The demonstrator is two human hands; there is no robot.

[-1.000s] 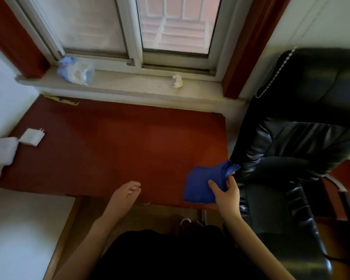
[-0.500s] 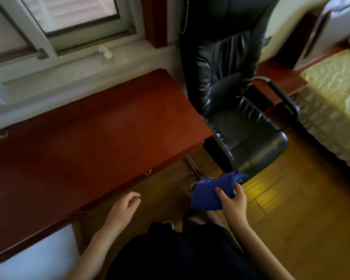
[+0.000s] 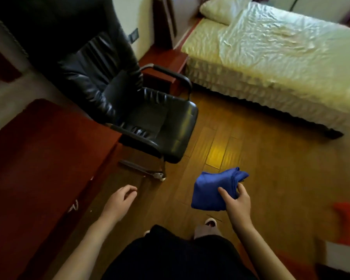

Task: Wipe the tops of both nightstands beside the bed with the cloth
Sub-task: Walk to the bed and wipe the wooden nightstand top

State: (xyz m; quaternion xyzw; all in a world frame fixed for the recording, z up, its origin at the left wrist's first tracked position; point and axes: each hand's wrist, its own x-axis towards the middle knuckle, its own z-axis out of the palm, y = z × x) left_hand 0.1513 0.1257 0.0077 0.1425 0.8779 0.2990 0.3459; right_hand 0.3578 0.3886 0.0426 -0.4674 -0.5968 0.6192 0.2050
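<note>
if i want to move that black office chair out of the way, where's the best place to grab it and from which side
Probably the near armrest: a curved bar standing clear of the seat, easy for fingers to wrap. Come from the open wooden floor on the bed side, since the black office chair's other side sits close against the red desk. The left hand is free; the right hand holds the blue cloth.

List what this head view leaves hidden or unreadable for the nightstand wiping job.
- Near nightstand: head view, its top is mostly hidden behind the black chair and its armrest; whether anything sits on it is unclear.
- Second nightstand: not in view, beyond the bed.
- Blue cloth: its underside and folds are covered by the right hand.
- Left hand: empty, motion-blurred.
</note>
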